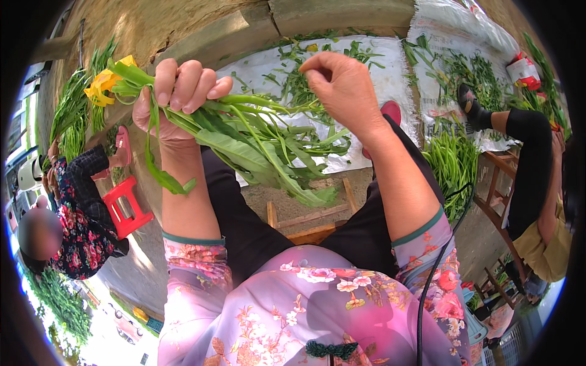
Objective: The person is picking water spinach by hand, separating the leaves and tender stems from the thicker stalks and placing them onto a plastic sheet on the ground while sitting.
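My left hand (177,97) is closed around a bunch of green stems and long leaves (256,143), with a yellow flower (105,82) sticking out at the left of my fist. The leaves hang down and to the right over my lap. My right hand (342,85) is raised beside the bunch, its fingertips pinched on a thin green stem at the upper right of the bundle. Both forearms come out of pink flowered sleeves, and I sit in black trousers.
White sheets (378,67) on the ground hold scattered green stems. A heap of green buds (455,165) lies at right. One person sits left by a red stool (125,207), another at right on a wooden chair (497,201). A low wooden stool (311,222) stands between my knees.
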Demonstrator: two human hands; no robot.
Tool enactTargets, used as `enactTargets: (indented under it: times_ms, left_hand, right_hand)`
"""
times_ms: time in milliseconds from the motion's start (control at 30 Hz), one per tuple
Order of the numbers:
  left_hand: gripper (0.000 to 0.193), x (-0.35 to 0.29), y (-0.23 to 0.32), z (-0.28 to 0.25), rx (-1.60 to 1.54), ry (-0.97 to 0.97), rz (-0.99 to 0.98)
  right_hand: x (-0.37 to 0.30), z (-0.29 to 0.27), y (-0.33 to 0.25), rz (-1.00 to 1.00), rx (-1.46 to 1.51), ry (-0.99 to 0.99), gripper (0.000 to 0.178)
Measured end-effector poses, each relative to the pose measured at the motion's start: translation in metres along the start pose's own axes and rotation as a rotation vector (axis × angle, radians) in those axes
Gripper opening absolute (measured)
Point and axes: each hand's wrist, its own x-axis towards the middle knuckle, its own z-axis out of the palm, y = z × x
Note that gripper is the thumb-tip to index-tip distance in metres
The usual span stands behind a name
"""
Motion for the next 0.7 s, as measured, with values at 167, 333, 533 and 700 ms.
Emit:
enactTargets:
  times_ms: [167, 333, 533, 700]
  left_hand:
    - [0.022, -0.001, 0.0, -0.001, 0.024, -0.001, -0.019]
    - [0.023, 0.0, -0.004, -0.002, 0.018, -0.013, -0.025]
    - [0.022, 0.003, -0.009, -0.006, 0.011, -0.046, -0.064]
    - [0.023, 0.003, -0.013, -0.005, 0.002, -0.025, -0.073]
  right_hand:
    - [0.011, -0.005, 0.004, -0.402, -0.4, 0.397, 0.02]
    - [0.0, 0.003, -0.003, -0.095, 0.042, -0.08, 0.014]
    - [-0.007, 0.011, -0.013, -0.129, 0.179, -0.273, 0.014]
    - [-0.009, 0.015, -0.014, -0.162, 0.223, -0.316, 0.014]
